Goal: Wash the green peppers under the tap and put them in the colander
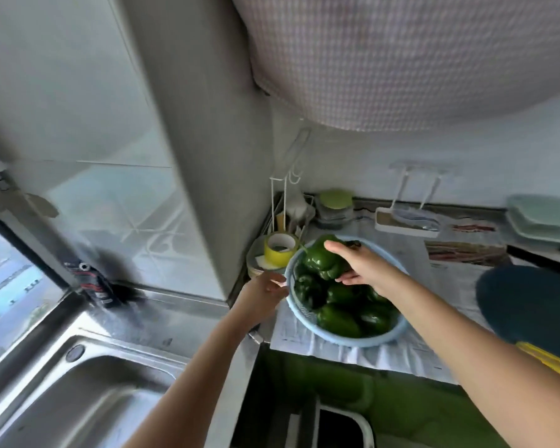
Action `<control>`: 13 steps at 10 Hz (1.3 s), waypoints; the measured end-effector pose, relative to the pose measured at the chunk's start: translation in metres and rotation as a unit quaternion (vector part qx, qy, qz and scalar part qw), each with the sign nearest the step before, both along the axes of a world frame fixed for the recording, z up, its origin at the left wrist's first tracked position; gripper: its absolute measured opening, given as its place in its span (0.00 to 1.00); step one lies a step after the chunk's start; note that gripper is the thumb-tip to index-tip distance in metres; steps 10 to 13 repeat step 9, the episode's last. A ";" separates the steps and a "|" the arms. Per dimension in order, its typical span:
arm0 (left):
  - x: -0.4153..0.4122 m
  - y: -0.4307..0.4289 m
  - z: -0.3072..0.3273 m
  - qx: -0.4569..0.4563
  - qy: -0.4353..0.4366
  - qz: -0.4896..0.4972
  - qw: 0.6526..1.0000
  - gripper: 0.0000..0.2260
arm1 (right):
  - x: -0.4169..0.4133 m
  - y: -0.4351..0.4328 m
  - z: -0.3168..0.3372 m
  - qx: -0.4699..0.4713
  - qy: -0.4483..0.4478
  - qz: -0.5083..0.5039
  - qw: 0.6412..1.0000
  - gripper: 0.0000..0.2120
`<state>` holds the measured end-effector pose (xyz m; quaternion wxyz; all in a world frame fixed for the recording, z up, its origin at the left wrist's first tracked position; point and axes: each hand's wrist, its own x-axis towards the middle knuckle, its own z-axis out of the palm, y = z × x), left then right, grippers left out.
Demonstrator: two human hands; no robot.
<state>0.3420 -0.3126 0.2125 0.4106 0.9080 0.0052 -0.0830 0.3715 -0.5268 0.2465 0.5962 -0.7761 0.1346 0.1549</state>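
Kitchen counter, seen from our head cam: our right hand closes thumb and fingers round a green pepper, held just above the pile of green peppers in the pale blue colander. Our left hand grips the colander's near-left rim w/ curled fingers. Colander sits on a paper-covered counter, just beside a yellow tape roll. Steel sink lies lower left, well apart from the peppers; tap not in shot.
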 end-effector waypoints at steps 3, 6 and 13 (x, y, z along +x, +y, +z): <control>0.028 -0.050 -0.039 0.155 0.080 -0.061 0.983 0.22 | 0.016 -0.091 -0.054 -0.287 -0.029 0.050 0.956 0.34; 0.030 -0.052 -0.033 0.261 0.096 -0.138 0.951 0.21 | 0.011 -0.083 -0.076 -0.346 -0.153 0.121 0.918 0.34; 0.032 -0.048 -0.027 0.247 0.084 -0.160 0.952 0.19 | -0.003 -0.078 -0.066 -0.382 -0.051 0.169 0.907 0.38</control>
